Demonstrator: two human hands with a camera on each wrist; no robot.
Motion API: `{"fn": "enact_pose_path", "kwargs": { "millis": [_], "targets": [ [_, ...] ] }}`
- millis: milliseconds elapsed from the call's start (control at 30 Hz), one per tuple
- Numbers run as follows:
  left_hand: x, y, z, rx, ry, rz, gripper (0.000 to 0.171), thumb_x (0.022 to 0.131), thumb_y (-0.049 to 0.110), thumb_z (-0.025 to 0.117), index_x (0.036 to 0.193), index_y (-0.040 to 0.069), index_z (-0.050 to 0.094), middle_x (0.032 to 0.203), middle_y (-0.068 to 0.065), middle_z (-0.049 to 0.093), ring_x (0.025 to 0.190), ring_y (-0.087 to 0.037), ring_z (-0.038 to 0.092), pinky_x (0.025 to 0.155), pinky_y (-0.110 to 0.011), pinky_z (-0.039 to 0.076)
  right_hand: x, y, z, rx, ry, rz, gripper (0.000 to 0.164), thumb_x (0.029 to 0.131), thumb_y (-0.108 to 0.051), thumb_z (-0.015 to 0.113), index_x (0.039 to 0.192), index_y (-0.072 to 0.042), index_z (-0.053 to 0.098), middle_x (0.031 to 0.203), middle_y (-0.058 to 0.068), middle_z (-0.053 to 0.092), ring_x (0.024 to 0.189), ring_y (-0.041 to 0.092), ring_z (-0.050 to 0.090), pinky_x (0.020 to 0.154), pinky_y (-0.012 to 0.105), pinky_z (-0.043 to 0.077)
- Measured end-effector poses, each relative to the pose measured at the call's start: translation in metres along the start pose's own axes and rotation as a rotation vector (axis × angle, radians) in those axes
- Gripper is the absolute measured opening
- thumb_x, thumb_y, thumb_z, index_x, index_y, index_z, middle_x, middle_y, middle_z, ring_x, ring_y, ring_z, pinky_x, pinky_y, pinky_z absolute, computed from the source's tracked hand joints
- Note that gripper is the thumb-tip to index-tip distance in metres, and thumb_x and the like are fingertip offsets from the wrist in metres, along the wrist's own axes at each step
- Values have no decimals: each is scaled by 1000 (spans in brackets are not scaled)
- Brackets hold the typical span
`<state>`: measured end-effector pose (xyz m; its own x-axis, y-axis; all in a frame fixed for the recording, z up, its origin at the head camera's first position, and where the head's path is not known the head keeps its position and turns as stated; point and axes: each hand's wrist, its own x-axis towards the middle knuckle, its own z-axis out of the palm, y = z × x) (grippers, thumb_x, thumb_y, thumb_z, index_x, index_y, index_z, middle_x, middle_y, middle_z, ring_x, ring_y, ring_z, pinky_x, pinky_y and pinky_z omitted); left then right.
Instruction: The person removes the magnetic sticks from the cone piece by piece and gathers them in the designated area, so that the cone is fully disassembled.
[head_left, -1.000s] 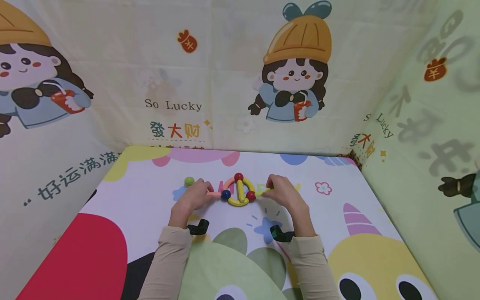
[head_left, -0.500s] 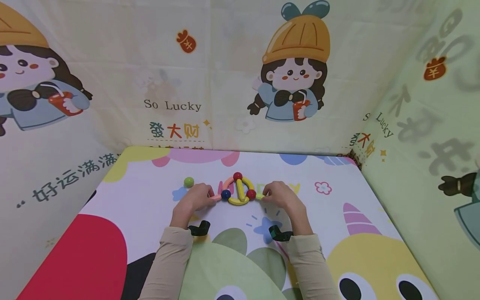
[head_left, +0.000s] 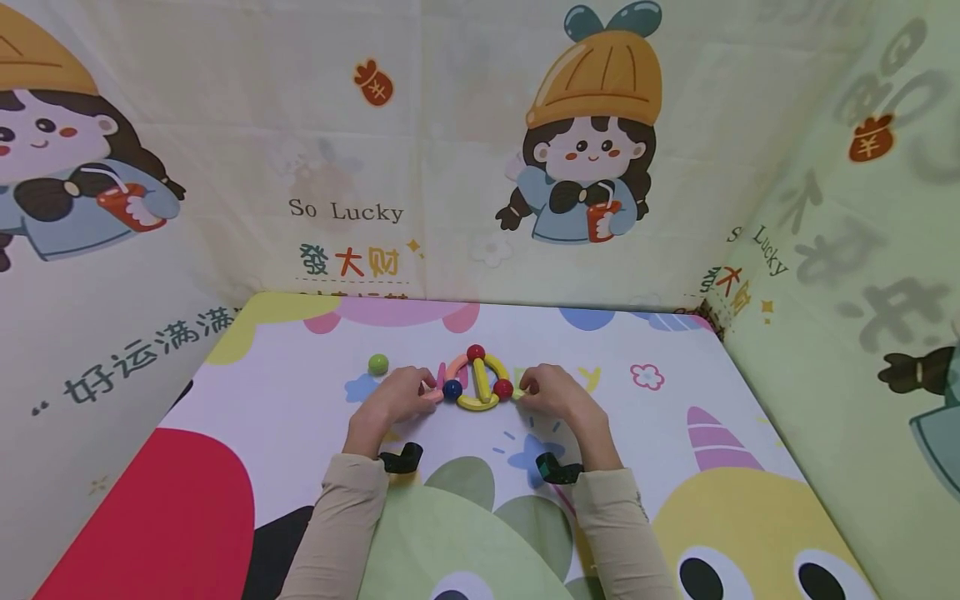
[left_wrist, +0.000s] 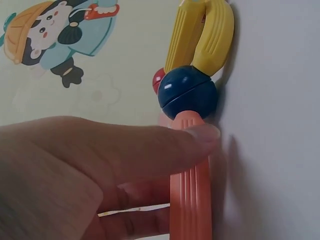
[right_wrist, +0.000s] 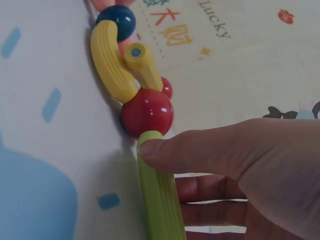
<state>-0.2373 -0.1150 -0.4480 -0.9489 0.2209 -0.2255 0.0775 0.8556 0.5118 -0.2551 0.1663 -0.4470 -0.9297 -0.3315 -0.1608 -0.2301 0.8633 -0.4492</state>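
A ring of curved magnetic building rods lies mid-table, joined by a blue ball (head_left: pixel 452 390), a red ball (head_left: pixel 503 389) on the right and another red ball (head_left: pixel 476 352) at the far side. One straight yellow rod (head_left: pixel 482 380) runs from the far ball across the ring, its near end by the curved yellow rod (head_left: pixel 477 404). My left hand (head_left: pixel 393 395) pinches a coral pink rod (left_wrist: pixel 190 200) whose tip meets the blue ball. On the other side, my right hand (head_left: pixel 558 394) holds a light green rod (right_wrist: pixel 160 200) against the right red ball, thumb near that end.
Beyond my left hand a loose green ball (head_left: pixel 378 364) sits on the cartoon-print tabletop (head_left: pixel 630 433). Printed cloth walls (head_left: pixel 450 167) stand behind the table and at both sides.
Both hands have come inward along their rods toward the ring, the left hand to the right and the right hand to the left. The ring stays nearly in place.
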Motion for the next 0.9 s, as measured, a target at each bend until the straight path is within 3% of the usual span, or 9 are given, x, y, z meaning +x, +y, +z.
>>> {"fn": "enact_pose_path", "kwargs": {
  "millis": [333,600,900],
  "targets": [
    [-1,9,3,4,70,82,43,89,24,75,127,6,64,110,-11,64,97,-23,57,94,-42,52,3,-5,4,2,13,-22,23,89,-18,73,110,-10,73,94,4,66,83,18,56,81,34,53],
    [4,14,14,-28,115,104,37,92,26,73,125,11,67,106,-8,62,94,-21,56,91,-39,53,6,-8,8,9,10,20,24,90,-21,73,111,-10,74,96,4,66,86,18,57,88,36,53],
    [10,14,25,-32,147,93,36,91,28,74,122,10,67,101,-6,60,88,-20,54,86,-37,52,4,-9,9,-2,10,20,21,91,-21,72,108,-11,73,94,3,66,85,18,57,86,35,54]
  ]
}}
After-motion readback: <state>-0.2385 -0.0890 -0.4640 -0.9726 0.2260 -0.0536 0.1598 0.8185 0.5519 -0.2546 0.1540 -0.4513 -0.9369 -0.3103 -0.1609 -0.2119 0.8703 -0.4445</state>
